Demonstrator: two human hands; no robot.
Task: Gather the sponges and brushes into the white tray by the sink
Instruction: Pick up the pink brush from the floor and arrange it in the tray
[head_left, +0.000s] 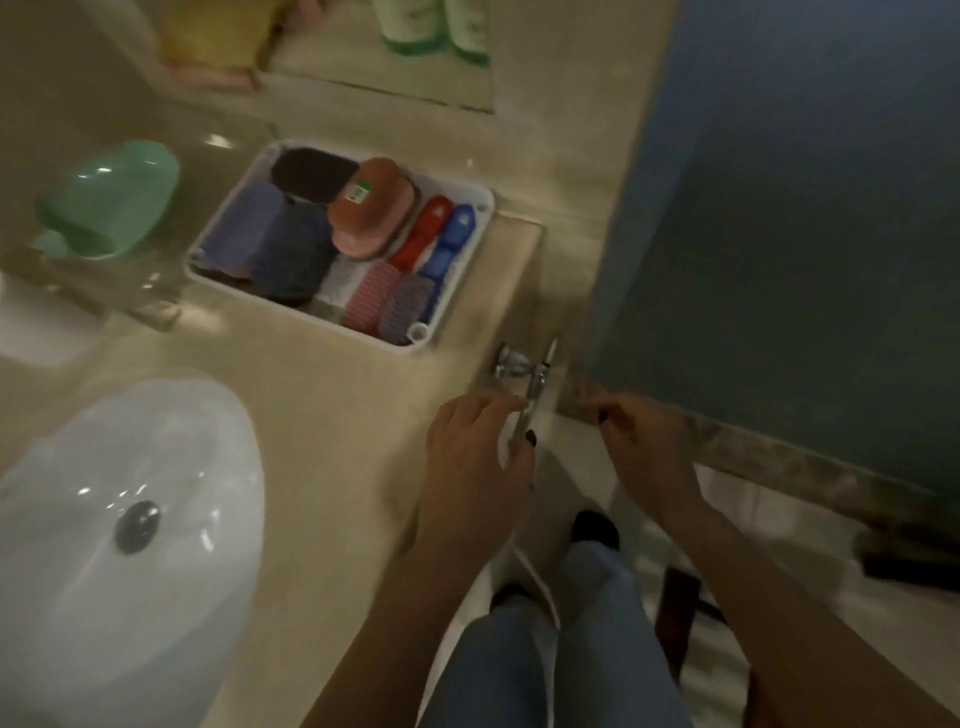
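From the sink (104, 519) across the tabletop (332, 415), the white tray (485, 218) sits full of sponges (270, 234) and brushes (415, 291), while my left hand (472, 457) loosely curls and my right hand (649, 447) hangs empty; I'd scan for strays.

Tray (470, 262) on tabletop (332, 395), behind and right of sink (130, 519), near the tabletop's right edge. In tray: sponges (275, 234) packed at left, scrub brush (371, 210) at back middle lying partly over them, two long brushes (426, 244) side by side along right wall. Cup (111, 200) left of tray, tipped on its side. Bottles (434, 26) on ledge behind. Towel bar (530, 387) on tabletop's right side face, in front of tray. Both hands near bar: left hand (478, 457) on it, right hand (649, 447) just right.
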